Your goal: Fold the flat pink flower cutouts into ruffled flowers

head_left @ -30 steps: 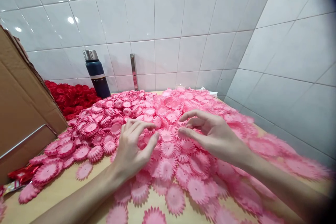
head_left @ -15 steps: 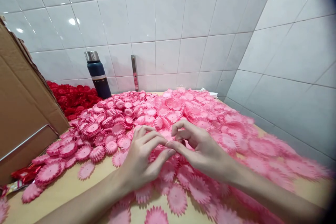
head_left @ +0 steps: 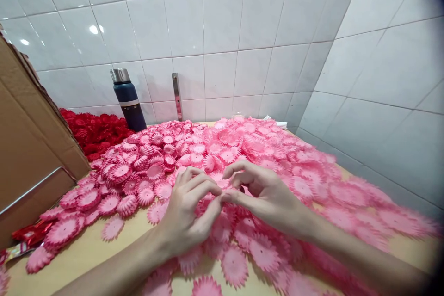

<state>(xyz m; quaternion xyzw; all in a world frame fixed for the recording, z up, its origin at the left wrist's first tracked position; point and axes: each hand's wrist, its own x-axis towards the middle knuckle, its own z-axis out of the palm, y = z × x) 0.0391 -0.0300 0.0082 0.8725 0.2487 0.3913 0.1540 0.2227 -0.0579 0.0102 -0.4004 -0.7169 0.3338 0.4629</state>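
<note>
Hands at centre of a wooden table (head_left: pixel 86 252): left hand (head_left: pixel 185 215) and right hand (head_left: pixel 265 196) meet fingertip to fingertip over a heap of pink paper flowers (head_left: pixel 249 148), fingers curled and pinching together at one flower (head_left: pixel 210 200) in the heap; whether either hand has a firm hold on it cannot be told, as the fingers hide it. Pink flowers cover most of the table, thinning to single pieces along the near edge. At the back left, a pile of red flowers (head_left: pixel 92 132), a dark blue flask (head_left: pixel 128 99) with a metal cap standing against the white tiled wall (head_left: pixel 222 32), and a cardboard box (head_left: pixel 31 148) at the left edge.
</note>
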